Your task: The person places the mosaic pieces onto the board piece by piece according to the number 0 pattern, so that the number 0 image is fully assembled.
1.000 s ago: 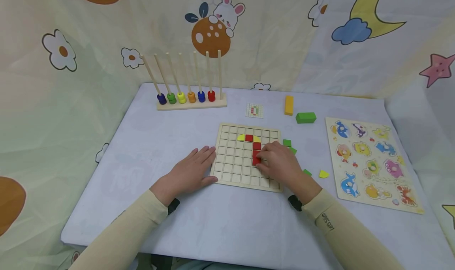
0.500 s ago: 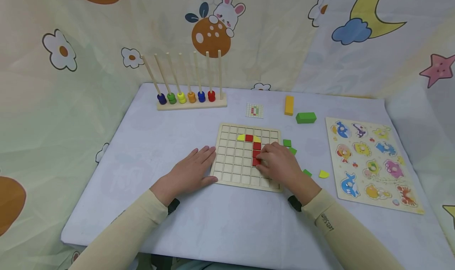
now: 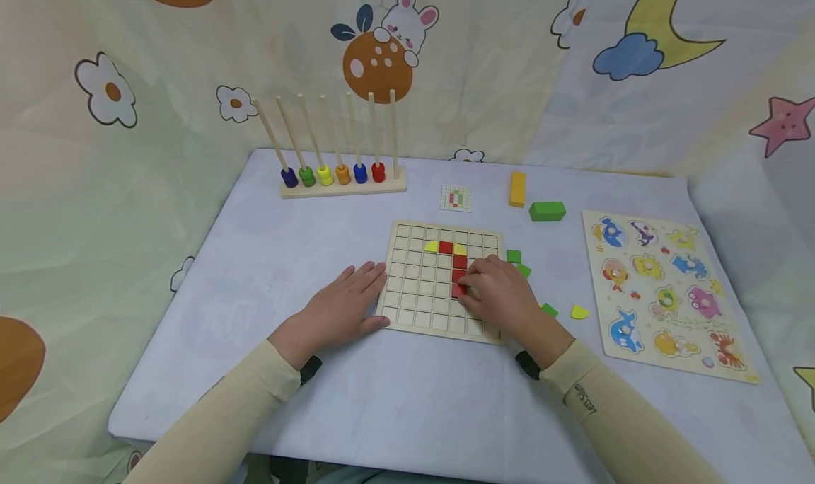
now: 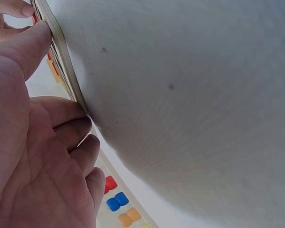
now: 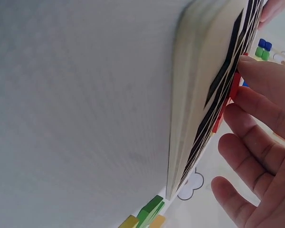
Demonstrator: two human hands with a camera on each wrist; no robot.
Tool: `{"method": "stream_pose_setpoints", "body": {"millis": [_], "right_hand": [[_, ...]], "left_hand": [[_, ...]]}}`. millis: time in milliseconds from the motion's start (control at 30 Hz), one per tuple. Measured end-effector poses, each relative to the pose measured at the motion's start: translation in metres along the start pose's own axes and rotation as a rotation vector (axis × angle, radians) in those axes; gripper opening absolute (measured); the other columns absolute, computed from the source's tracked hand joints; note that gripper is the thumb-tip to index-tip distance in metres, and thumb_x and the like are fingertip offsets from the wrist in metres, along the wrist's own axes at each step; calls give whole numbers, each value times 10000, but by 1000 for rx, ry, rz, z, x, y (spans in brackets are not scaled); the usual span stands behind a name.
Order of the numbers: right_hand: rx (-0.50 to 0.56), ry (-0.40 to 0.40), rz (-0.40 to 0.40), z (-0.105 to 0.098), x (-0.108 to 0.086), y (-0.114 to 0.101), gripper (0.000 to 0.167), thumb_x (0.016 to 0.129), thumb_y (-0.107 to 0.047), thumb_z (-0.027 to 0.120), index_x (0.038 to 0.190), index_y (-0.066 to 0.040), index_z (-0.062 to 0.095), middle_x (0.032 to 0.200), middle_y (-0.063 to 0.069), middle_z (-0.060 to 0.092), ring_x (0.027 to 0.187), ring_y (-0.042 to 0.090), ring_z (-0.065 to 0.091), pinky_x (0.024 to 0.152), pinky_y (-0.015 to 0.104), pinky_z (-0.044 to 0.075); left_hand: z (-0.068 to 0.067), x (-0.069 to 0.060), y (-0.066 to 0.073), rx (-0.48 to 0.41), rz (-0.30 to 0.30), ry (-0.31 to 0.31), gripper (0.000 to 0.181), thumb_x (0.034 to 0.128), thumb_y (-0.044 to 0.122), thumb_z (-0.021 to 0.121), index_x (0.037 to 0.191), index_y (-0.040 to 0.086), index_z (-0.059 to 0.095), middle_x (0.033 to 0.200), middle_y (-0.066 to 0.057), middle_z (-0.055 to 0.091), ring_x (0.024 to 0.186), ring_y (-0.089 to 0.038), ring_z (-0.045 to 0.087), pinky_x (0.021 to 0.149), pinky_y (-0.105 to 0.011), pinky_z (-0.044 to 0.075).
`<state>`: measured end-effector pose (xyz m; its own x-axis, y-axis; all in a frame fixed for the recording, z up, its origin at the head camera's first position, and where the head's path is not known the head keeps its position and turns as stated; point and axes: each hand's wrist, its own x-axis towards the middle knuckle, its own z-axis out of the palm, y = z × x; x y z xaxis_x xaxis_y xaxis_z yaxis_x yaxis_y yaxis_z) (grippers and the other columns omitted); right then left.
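Observation:
A wooden grid board (image 3: 417,303) lies flat, bearing several red tiles (image 3: 460,262) in a bent line and a yellow piece (image 3: 431,246) at each side of the top red one. My right hand (image 3: 506,296) pinches the lowest red tile (image 3: 458,291) between thumb and forefinger; in the right wrist view the thumb and forefinger (image 5: 256,99) meet at a red tile (image 5: 235,85). My left hand (image 3: 334,314), fingers extended, rests against the board's left edge; the left wrist view shows that hand (image 4: 47,142) touching the board's side (image 4: 69,61).
Green pieces (image 3: 514,256) and a yellow piece (image 3: 579,312) lie right of the board. Behind are a small pattern card (image 3: 455,198), an orange block (image 3: 518,189), a green block (image 3: 547,211) and a peg rack (image 3: 344,191). An animal puzzle (image 3: 668,296) lies at the far right.
The lowest red tile has shifted slightly toward the front and sits in line below the others, with my right fingers still at it. My left hand has not moved.

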<state>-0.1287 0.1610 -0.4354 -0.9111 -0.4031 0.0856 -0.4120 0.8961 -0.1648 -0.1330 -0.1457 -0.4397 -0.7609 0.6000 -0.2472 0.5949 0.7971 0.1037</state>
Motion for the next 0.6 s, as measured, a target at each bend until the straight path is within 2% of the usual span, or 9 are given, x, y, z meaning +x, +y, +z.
{"method": "stream_pose_setpoints", "body": {"millis": [167, 400, 600], "right_hand": [[4, -5, 3, 0, -1, 0, 304, 869, -294, 869, 1110, -114, 829, 1083, 37, 734, 1021, 239, 610, 885, 394, 574], [45, 23, 19, 0, -4, 3, 264, 872, -271, 856, 1092, -127, 833, 1063, 34, 737, 1009, 240, 617, 861, 399, 572], [52, 16, 12, -1, -3, 2, 272, 876, -277, 858, 1097, -121, 832, 1058, 36, 738, 1000, 238, 613, 857, 392, 570]], "left_hand": [[0, 0, 0, 2, 1, -3, 893, 1028, 598, 559, 1660, 50, 245, 1761, -95, 197, 1646, -286, 170, 1346, -499, 177], [1, 1, 0, 1, -9, -21, 897, 1030, 605, 549, 1669, 70, 216, 1769, -70, 168, 1652, -266, 140, 1351, -487, 155], [1, 0, -1, -3, -8, -19, 896, 1031, 600, 551, 1667, 64, 217, 1769, -76, 166, 1651, -274, 142, 1350, -493, 160]]}}
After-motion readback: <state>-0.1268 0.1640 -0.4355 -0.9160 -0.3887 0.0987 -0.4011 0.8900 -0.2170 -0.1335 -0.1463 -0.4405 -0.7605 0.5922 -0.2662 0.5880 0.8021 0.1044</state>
